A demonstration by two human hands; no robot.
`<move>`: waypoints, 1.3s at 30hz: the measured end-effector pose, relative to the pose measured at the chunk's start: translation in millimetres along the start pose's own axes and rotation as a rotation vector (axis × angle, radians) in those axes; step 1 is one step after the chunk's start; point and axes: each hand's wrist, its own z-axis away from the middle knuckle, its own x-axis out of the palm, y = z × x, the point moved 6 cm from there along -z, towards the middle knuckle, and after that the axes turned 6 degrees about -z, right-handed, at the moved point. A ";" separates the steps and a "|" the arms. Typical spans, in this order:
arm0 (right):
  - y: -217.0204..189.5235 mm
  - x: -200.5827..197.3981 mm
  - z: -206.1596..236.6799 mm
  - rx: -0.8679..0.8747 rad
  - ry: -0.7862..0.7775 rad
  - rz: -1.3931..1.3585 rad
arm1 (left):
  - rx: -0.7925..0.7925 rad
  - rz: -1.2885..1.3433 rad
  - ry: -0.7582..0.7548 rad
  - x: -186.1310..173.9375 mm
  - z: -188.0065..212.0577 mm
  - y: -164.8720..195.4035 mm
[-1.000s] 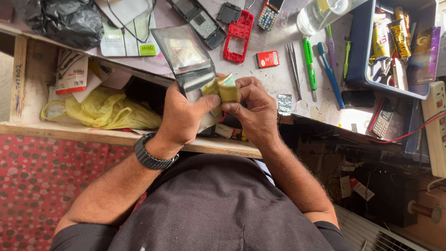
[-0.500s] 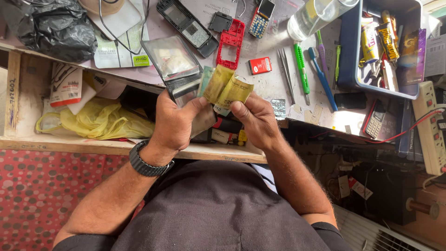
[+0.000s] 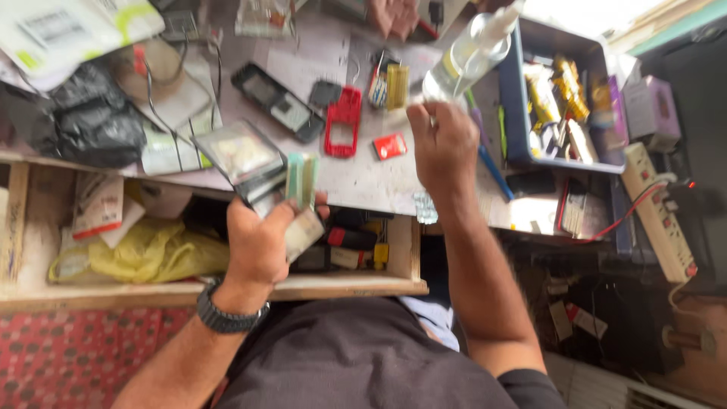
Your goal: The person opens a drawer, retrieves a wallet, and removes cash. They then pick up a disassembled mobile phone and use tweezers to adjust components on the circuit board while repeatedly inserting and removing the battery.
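My left hand [image 3: 261, 242] is raised over the open drawer and grips a small stack of pale green and yellow packets [image 3: 301, 180] together with clear plastic pouches [image 3: 236, 154]. A black watch [image 3: 224, 315] sits on that wrist. My right hand [image 3: 443, 144] is stretched out over the worktable, fingers curled, just below the base of a clear bottle [image 3: 469, 54]. Motion blur hides whether its fingers hold anything. A red phone frame [image 3: 342, 121] and a small red card [image 3: 390, 145] lie on the table between my hands.
A black phone housing [image 3: 276, 102] and a black plastic bag [image 3: 91, 125] lie at the left. A blue tray [image 3: 522, 129] of tools stands at the right, with a power strip [image 3: 659, 216] beyond it. The wooden drawer [image 3: 341, 288] holds a yellow bag [image 3: 151, 254]. Another person's hand [image 3: 394, 15] shows at the top edge.
My right hand has let go of the packets and moved up and right to the bottle. My left hand keeps the stack, now held edge-on. The view has shifted.
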 end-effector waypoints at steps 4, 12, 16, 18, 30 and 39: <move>6.4 32.1 35.3 0.523 -0.384 -0.624 | -0.063 0.014 -0.040 2.6 -0.6 -1.7; -25.1 63.8 71.6 0.523 -0.684 -1.004 | -0.056 -0.032 -0.228 5.0 8.1 -14.7; -25.9 66.1 69.2 0.560 -0.648 -1.257 | -0.016 0.006 -0.323 2.0 10.2 -11.6; -24.6 60.1 62.4 0.520 -0.641 -1.292 | -0.069 0.037 -0.359 -6.0 9.4 -14.0; -28.0 46.4 52.2 0.383 -0.401 -1.387 | -0.314 0.448 -0.543 -11.0 13.8 -33.8; -26.1 53.5 59.7 0.315 -0.466 -1.175 | -0.212 0.193 -0.533 -9.8 15.8 -21.8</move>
